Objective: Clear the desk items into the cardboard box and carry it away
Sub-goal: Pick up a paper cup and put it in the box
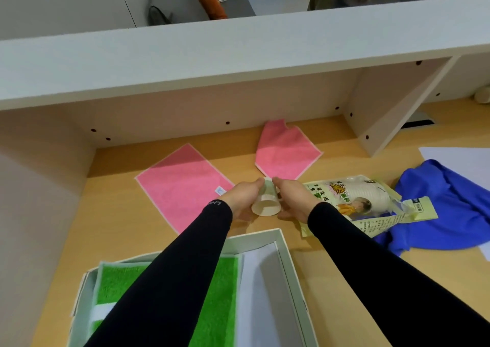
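Observation:
A white paper cup (266, 205) lies on its side between my two hands, its open mouth towards me. My left hand (242, 198) grips its left side and my right hand (293, 198) its right side, just above the wooden desk (331, 280). The white cardboard box (285, 251) stands open at the front, with a green towel (220, 293) lying in its left half. Two pink cloths lie on the desk: a flat one (183, 184) to the left and a folded one (285, 151) behind my hands.
A yellow plastic bag of paper cups (371, 200) lies right of my hands, on a blue cloth (445, 206). White paper (461, 161) lies at the far right. A white shelf (238, 54) overhangs the back of the desk, with a side panel (384, 113) at the right.

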`<action>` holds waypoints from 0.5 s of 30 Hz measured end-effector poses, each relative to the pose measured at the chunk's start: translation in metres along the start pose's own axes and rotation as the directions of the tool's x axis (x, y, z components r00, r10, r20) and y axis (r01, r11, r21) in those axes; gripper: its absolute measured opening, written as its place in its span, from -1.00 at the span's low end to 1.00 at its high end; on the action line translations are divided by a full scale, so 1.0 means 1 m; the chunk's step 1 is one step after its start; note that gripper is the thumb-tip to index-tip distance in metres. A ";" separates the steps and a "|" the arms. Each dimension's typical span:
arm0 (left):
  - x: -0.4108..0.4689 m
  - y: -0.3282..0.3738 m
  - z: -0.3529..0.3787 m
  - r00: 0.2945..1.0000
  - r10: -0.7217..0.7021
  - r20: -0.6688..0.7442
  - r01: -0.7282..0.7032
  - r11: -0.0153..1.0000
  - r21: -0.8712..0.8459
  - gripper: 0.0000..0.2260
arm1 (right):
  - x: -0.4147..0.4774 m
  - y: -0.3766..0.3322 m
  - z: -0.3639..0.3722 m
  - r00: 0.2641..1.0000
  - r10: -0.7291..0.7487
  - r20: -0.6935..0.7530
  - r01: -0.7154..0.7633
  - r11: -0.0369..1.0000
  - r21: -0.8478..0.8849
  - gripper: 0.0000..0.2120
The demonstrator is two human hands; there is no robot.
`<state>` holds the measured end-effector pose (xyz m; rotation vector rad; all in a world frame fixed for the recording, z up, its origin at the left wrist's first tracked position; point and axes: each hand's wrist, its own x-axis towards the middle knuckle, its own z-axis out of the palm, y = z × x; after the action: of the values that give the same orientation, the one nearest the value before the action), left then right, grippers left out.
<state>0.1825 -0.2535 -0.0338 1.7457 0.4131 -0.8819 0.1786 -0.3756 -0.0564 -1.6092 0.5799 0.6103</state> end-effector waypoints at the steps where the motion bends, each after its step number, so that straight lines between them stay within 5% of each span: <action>1: 0.001 0.000 -0.001 1.000 0.021 -0.022 -0.021 1.000 -0.009 -0.54 | -0.002 0.000 0.000 1.000 -0.006 0.011 0.006 1.000 0.011 -0.58; 4: -0.003 0.003 -0.012 0.963 0.202 -0.176 -0.192 0.979 0.075 -0.57 | -0.014 -0.010 0.000 0.997 -0.079 0.009 0.079 0.997 0.022 -0.61; 9: -0.051 0.020 -0.033 0.790 0.474 -0.388 -0.475 0.874 0.101 -0.63 | -0.060 -0.049 -0.003 0.939 -0.343 -0.032 0.342 0.939 -0.025 -0.55; 15: -0.131 0.015 -0.048 0.703 0.583 -0.407 -0.565 0.806 0.178 -0.68 | -0.130 -0.075 0.004 0.883 -0.465 0.067 0.470 0.872 -0.139 -0.61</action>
<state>0.1226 -0.1954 0.0784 1.9492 0.1117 -0.0257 0.1338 -0.3595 0.0865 -1.7984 0.1040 0.3177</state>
